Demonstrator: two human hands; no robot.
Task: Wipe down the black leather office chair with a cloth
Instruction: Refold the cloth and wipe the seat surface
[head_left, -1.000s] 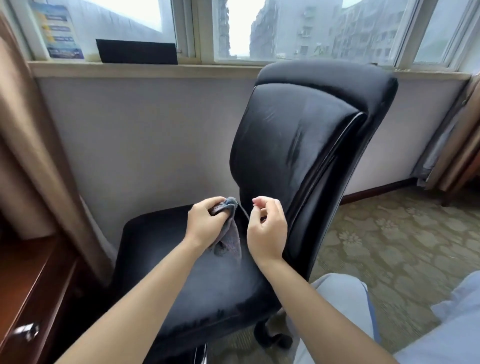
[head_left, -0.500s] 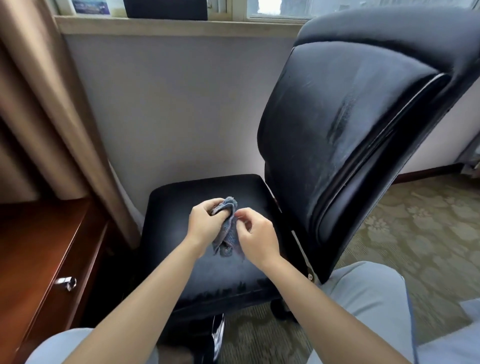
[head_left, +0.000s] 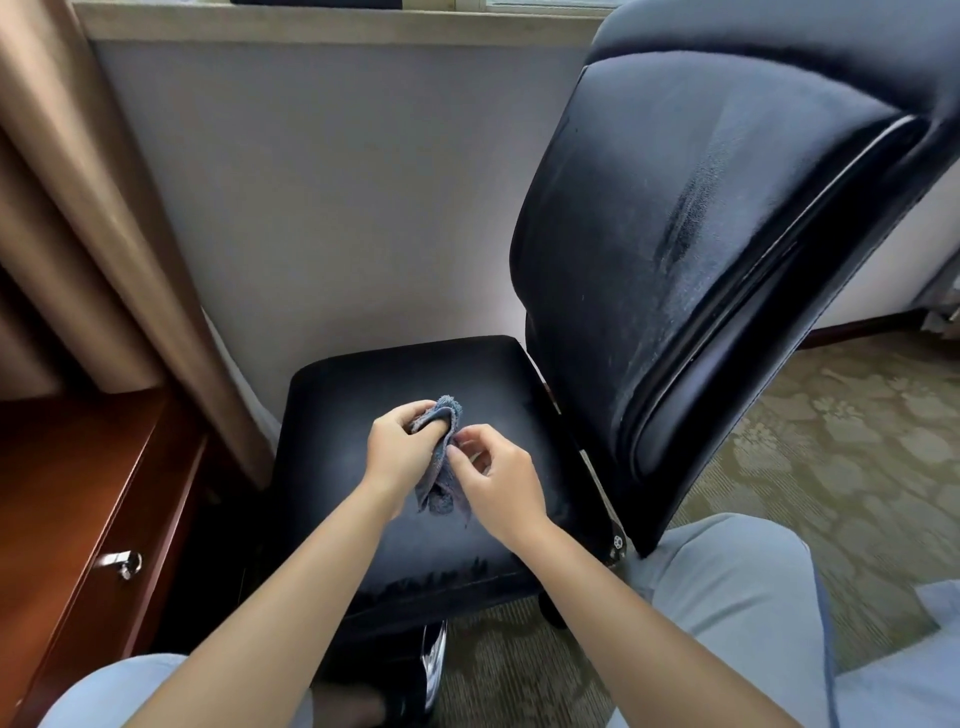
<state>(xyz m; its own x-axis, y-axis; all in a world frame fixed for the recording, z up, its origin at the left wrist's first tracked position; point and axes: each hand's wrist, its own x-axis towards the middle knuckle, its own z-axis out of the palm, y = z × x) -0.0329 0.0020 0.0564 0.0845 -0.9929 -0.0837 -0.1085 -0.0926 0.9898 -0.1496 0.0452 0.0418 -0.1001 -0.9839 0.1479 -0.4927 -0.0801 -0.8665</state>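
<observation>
Both grips clamped on blue cloth (head_left: 441, 462), left hand (head_left: 400, 449), right hand (head_left: 496, 480), above black chair (head_left: 675, 234) seat

Cloth (head_left: 441, 462) between both hands above chair seat (head_left: 363, 395), desk (head_left: 78, 493) left

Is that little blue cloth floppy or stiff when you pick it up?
Probably floppy: the cloth hangs in soft folds below the left hand that grips it. It looks light, since fingers alone hold it above the chair seat. Its fuzzy surface likely isn't slippery; the right hand pinches its edge easily.
</observation>
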